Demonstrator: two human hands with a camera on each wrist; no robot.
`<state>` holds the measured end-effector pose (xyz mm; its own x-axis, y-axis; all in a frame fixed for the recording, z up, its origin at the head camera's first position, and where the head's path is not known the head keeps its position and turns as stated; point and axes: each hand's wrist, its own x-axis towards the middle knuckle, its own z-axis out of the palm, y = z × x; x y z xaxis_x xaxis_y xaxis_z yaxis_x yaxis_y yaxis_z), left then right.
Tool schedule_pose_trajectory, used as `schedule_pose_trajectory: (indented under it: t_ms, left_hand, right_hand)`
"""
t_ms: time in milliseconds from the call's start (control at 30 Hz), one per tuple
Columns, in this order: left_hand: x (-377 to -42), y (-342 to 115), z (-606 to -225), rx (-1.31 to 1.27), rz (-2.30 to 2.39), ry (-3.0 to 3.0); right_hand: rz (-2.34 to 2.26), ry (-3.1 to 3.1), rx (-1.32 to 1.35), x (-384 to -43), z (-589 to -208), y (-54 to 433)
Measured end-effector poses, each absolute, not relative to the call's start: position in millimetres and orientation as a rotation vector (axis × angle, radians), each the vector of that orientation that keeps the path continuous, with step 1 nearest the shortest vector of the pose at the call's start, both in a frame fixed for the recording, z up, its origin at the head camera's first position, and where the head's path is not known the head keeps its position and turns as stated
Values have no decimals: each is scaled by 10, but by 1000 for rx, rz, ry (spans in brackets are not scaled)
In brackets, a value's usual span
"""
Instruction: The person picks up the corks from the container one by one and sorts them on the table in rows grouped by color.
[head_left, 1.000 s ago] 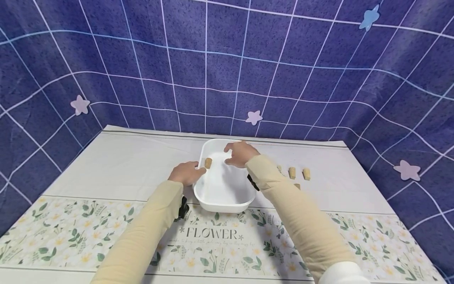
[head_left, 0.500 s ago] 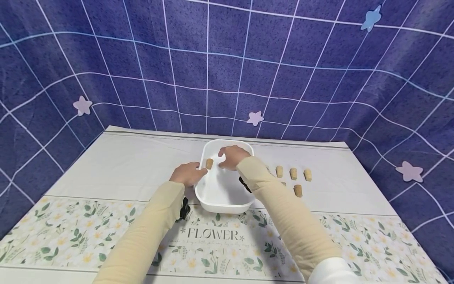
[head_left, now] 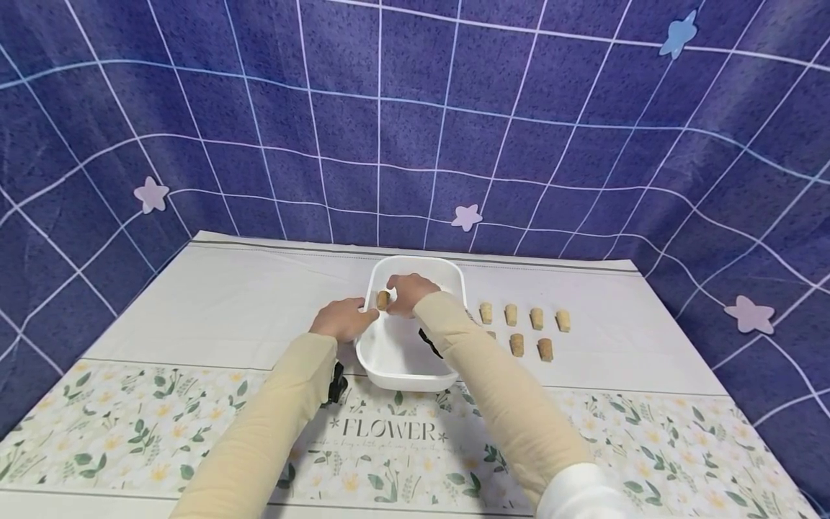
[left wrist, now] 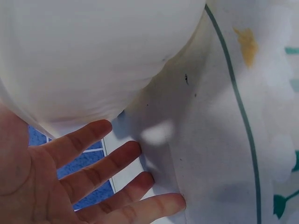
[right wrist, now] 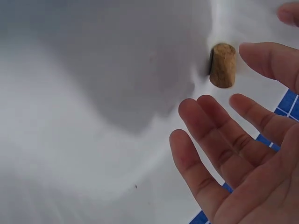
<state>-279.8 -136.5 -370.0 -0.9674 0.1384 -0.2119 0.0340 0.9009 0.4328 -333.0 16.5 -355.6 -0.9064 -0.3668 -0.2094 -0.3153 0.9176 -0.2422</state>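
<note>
In the head view a single cork (head_left: 383,300) stands inside the white plastic basin (head_left: 415,382), against its left wall. My right hand (head_left: 410,294) reaches down into the basin beside it. The right wrist view shows the same cork (right wrist: 223,66) with the thumb (right wrist: 266,60) close to its side and the other fingers spread apart below, none closed on it. My left hand (head_left: 340,318) holds the basin's left rim, thumb over the edge and fingers outside. In the left wrist view those fingers (left wrist: 84,140) lie spread, the uppermost against the basin wall.
Several more corks stand in two rows right of the basin, among them a pale cork (head_left: 563,321) and a darker cork (head_left: 545,349). The tablecloth (head_left: 259,288) carries a floral band in front. A blue gridded curtain (head_left: 415,130) rises behind the table.
My right hand has moved left and slightly nearer inside the basin, up to the cork. Corks that my right arm covered now show. My left hand stays at the rim.
</note>
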Motion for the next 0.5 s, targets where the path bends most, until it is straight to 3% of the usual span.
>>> schedule_pose_trajectory:
  t_ms: [500]
  left_hand:
    - [-2787, -1353, -3695, 114, 635, 2830]
  right_hand:
    - [-299, 2849, -474, -3283, -3644, 73]
